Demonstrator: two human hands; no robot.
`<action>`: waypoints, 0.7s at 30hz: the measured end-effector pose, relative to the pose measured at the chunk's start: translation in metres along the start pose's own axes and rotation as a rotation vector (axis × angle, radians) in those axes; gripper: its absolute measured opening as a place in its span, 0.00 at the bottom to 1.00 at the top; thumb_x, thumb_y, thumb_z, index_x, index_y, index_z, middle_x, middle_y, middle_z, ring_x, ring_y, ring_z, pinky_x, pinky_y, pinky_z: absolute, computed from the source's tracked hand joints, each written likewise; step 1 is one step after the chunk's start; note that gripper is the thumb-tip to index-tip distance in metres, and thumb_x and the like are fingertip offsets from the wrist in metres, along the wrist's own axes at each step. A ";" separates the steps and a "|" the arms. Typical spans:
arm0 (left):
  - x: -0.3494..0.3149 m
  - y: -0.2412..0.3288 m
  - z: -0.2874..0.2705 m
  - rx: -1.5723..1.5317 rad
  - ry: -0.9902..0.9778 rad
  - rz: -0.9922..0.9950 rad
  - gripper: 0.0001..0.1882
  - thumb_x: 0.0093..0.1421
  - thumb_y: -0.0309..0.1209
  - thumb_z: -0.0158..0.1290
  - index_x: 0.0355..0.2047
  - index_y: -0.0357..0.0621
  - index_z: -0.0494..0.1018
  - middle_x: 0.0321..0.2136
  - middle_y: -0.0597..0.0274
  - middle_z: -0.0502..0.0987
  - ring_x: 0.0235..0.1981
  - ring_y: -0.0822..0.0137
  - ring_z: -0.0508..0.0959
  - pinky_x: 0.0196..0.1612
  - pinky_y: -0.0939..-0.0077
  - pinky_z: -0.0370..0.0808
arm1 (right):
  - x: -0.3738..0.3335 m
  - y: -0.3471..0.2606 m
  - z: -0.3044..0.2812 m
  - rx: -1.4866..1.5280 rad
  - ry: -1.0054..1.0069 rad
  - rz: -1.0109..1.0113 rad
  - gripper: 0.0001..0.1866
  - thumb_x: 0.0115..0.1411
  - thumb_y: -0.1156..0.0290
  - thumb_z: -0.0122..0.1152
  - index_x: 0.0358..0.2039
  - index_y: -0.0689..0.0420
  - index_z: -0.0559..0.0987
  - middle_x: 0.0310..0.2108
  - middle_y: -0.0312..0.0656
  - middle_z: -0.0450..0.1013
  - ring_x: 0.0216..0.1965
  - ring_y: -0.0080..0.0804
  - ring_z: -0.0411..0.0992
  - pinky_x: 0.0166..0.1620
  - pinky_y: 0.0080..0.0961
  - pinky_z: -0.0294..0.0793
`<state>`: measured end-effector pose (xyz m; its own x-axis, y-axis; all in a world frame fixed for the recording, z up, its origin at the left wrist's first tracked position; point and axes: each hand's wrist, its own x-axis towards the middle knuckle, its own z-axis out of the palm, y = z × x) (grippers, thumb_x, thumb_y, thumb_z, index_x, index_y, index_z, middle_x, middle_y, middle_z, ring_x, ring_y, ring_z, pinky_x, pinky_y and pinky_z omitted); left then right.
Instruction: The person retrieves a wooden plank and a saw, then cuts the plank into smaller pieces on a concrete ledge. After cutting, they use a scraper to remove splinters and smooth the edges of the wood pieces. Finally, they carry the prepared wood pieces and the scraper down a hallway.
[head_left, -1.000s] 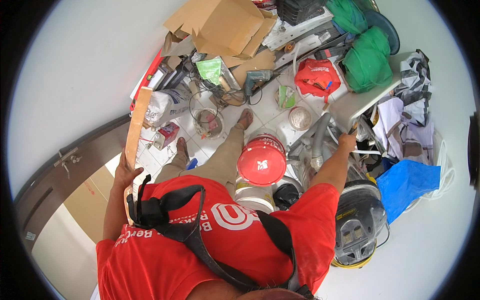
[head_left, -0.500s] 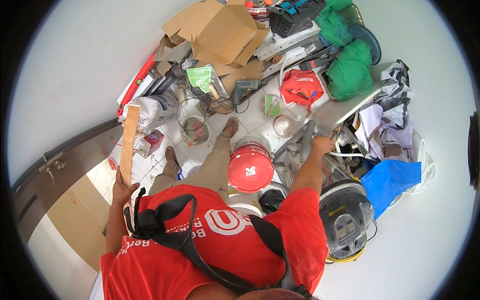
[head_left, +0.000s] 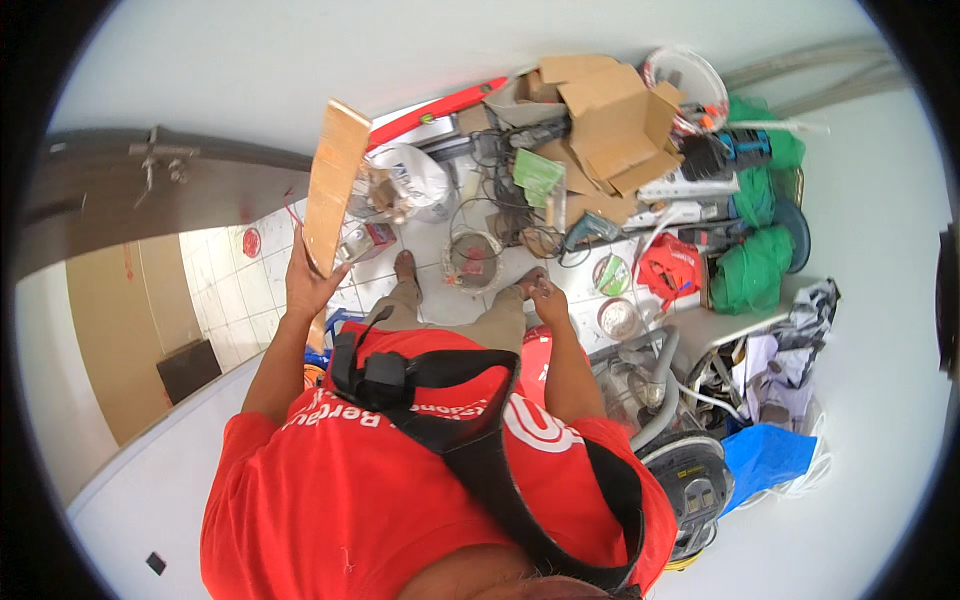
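Note:
My left hand (head_left: 312,278) is closed round the lower part of a long flat wooden plank (head_left: 336,190), which stands tilted upward beside the dark door edge. The plank's lower end shows below the hand. My right hand (head_left: 546,298) is in front of my body, above the red bucket (head_left: 536,360), with its fingers curled together. Whatever is in those fingers, if anything, is too small to make out. Beyond the hands, a mixing bucket (head_left: 472,262) stands on the tiles near my feet, and a green drill (head_left: 590,230) lies beside a cardboard piece.
Along the wall lie a red spirit level (head_left: 440,112), a white sack (head_left: 415,182) and an opened cardboard box (head_left: 612,125). A vacuum cleaner (head_left: 688,490) with a grey hose (head_left: 660,385) stands at my right. A dark door (head_left: 150,200) is at the left.
My right hand has left the vacuum hose area and come in front of my body. The view has turned left; my left hand still holds the plank.

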<state>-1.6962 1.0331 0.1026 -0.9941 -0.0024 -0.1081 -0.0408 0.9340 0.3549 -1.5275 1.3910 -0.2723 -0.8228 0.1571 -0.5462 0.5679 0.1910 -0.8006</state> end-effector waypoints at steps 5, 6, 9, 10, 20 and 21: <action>0.002 -0.099 0.024 -0.254 0.282 -0.070 0.60 0.48 0.39 0.70 0.69 0.33 0.41 0.59 0.37 0.64 0.59 0.47 0.69 0.60 0.62 0.67 | -0.005 -0.029 -0.020 -0.222 -0.052 -0.063 0.27 0.58 0.60 0.63 0.51 0.69 0.75 0.29 0.51 0.81 0.35 0.38 0.80 0.43 0.30 0.76; 0.002 -0.115 0.021 -0.347 0.317 -0.082 0.59 0.48 0.37 0.70 0.69 0.33 0.41 0.57 0.39 0.65 0.57 0.49 0.70 0.59 0.63 0.67 | -0.008 -0.035 -0.021 -0.277 -0.022 -0.063 0.28 0.59 0.60 0.63 0.51 0.70 0.75 0.27 0.51 0.80 0.33 0.36 0.79 0.42 0.29 0.76; -0.002 -0.144 0.030 -0.439 0.446 -0.090 0.57 0.51 0.28 0.68 0.70 0.36 0.39 0.51 0.50 0.68 0.49 0.59 0.71 0.55 0.66 0.70 | -0.013 -0.032 -0.048 -0.295 0.046 0.077 0.31 0.58 0.58 0.64 0.54 0.71 0.73 0.27 0.50 0.80 0.24 0.28 0.75 0.32 0.27 0.75; -0.001 -0.149 0.035 -0.529 0.490 -0.138 0.56 0.52 0.26 0.67 0.70 0.37 0.38 0.51 0.51 0.68 0.48 0.60 0.71 0.53 0.69 0.70 | -0.009 -0.038 -0.049 -0.300 0.053 0.107 0.32 0.58 0.58 0.65 0.53 0.72 0.73 0.28 0.51 0.80 0.24 0.28 0.76 0.31 0.27 0.75; 0.009 -0.171 -0.068 -1.108 0.855 -0.207 0.19 0.69 0.32 0.45 0.55 0.30 0.68 0.47 0.61 0.73 0.48 0.71 0.70 0.52 0.79 0.65 | 0.029 -0.349 0.160 -0.456 -0.533 -0.522 0.31 0.57 0.58 0.70 0.56 0.61 0.74 0.47 0.52 0.77 0.43 0.36 0.77 0.45 0.29 0.75; 0.004 -0.163 -0.073 -1.216 0.878 -0.220 0.20 0.70 0.36 0.44 0.54 0.31 0.68 0.46 0.61 0.73 0.46 0.71 0.71 0.51 0.80 0.66 | 0.022 -0.369 0.174 -0.368 -0.634 -0.580 0.36 0.54 0.54 0.71 0.58 0.60 0.72 0.54 0.55 0.73 0.52 0.41 0.73 0.52 0.34 0.72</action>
<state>-1.7009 0.8548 0.1119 -0.6822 -0.7143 0.1561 0.1891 0.0339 0.9814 -1.7592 1.1554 -0.0321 -0.7762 -0.5962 -0.2049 -0.0532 0.3858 -0.9210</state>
